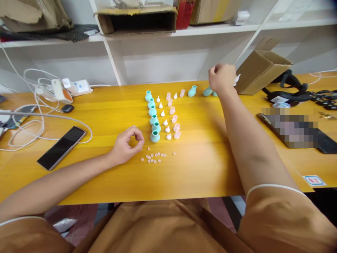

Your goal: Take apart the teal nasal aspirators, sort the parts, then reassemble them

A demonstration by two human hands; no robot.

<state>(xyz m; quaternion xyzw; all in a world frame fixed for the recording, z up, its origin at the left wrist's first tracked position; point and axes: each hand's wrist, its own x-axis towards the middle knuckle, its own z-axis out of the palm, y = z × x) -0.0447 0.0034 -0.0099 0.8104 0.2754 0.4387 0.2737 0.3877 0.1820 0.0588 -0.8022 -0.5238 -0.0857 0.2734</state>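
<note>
We are reaching our right hand point(222, 77), fingers curled, grip unclear, beside two teal bulbs point(209, 92) lying sideways; left hand point(126, 144), pinched and seemingly empty, is resting nearer the pink beads point(155, 157).

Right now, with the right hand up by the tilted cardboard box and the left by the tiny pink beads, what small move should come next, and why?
Probably the right hand draws back toward the column of teal bulb-shaped pieces. It is closed beside the tilted cardboard box, seemingly pinching something small and white, while two loose teal pieces lie outside the rows. The left hand rests curled, apparently empty, by the tiny pink beads.
</note>
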